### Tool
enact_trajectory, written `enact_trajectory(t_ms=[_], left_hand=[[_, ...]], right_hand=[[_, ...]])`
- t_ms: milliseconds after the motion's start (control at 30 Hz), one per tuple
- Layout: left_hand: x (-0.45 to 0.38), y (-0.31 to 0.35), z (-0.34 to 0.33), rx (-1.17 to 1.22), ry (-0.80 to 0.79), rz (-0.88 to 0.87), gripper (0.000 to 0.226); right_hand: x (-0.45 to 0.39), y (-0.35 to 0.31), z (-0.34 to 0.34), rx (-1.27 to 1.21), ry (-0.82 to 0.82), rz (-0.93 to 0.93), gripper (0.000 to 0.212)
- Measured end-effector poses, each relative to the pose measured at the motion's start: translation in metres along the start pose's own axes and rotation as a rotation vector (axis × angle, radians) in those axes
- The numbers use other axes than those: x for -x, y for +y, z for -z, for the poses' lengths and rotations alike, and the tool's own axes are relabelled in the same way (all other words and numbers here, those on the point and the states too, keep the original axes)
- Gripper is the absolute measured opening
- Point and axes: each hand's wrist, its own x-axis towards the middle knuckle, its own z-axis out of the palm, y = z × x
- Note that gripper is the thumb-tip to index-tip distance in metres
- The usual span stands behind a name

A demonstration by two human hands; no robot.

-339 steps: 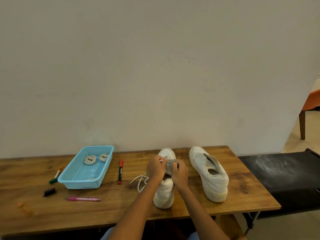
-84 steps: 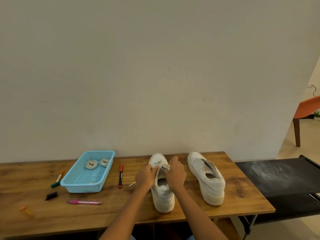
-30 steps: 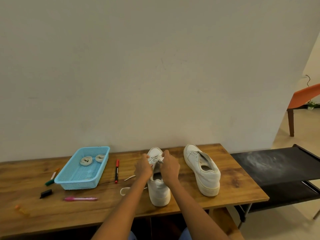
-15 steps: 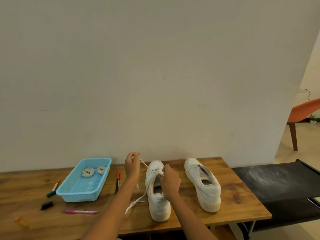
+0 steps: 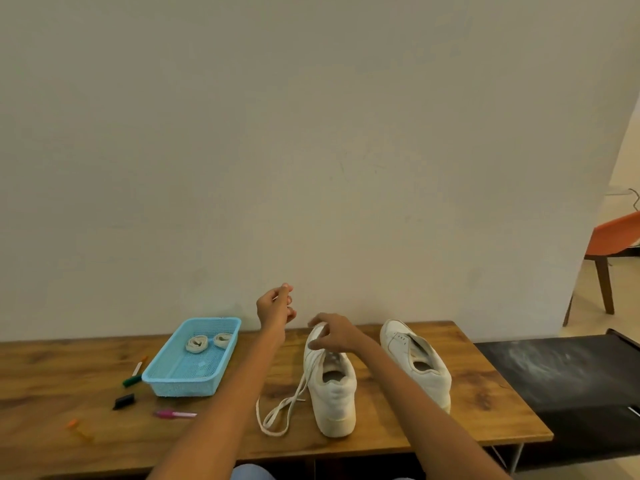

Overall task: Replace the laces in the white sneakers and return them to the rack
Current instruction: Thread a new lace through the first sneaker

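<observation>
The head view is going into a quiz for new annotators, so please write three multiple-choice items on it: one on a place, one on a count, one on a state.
1. Where does the blue basket stand?
A. On the wooden table, left of the sneakers
B. On the black bench
C. On the orange chair

2. How many rolled laces lie in the basket?
A. One
B. Two
C. Four

3. How is the right sneaker?
A. Fully laced
B. Unlaced, eyelets bare
C. Lying upside down

Answers: 1 A, it stands on the tabletop left of the left sneaker. 2 B, two rolls lie side by side at its far end. 3 B, no lace shows on it, while a loose lace trails from the other.
</observation>
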Motion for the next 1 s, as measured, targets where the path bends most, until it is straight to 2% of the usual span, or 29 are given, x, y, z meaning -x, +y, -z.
enact_trajectory(t_ms=[100, 200, 333, 433, 500, 567, 633, 733, 800, 900, 967, 1000], left_hand=[[-0.001, -0.015, 0.005, -0.110, -0.039, 0.009, 0.016], [-0.003, -0.040, 0.017, -0.368, -0.122, 0.028, 0.023], [-0.002, -0.083, 0.032, -0.722, -0.232, 0.098, 0.029], [0.003, -0.106, 0.034, -0.867, -0.286, 0.147, 0.031], [0.008, -0.112, 0.032, -0.881, -0.293, 0.169, 0.021], [0.011, -0.114, 0.031, -0.864, -0.316, 0.166, 0.005], [0.009, -0.117, 0.030, -0.849, -0.309, 0.152, 0.018], [0.006, -0.106, 0.027, -0.793, -0.208, 0.128, 0.016], [0.001, -0.094, 0.027, -0.693, -0.133, 0.130, 0.023], [-0.001, -0.070, 0.020, -0.199, -0.051, 0.292, 0.017], [0.006, -0.049, 0.010, 0.129, -0.075, 0.406, 0.015], [0.008, -0.042, 0.003, 0.208, -0.094, 0.428, 0.016]], right_hand=[[0.001, -0.010, -0.016, 0.105, 0.015, 0.008, 0.043], [0.000, -0.003, -0.027, 0.089, 0.125, -0.065, 0.034], [0.001, 0.010, -0.032, 0.024, 0.187, -0.144, 0.029], [0.000, 0.018, -0.032, -0.006, 0.218, -0.153, 0.029], [-0.001, 0.023, -0.033, -0.021, 0.229, -0.140, 0.028], [-0.001, 0.027, -0.033, -0.037, 0.239, -0.121, 0.027], [-0.001, 0.030, -0.030, -0.056, 0.242, -0.107, 0.026], [-0.002, 0.035, -0.023, -0.076, 0.262, -0.102, 0.024], [-0.003, 0.035, -0.017, -0.107, 0.273, -0.103, 0.023], [-0.002, 0.016, -0.010, -0.201, 0.121, -0.092, 0.031], [0.000, -0.002, -0.008, -0.322, -0.050, -0.124, 0.042], [0.001, -0.008, -0.009, -0.381, -0.100, -0.134, 0.046]])
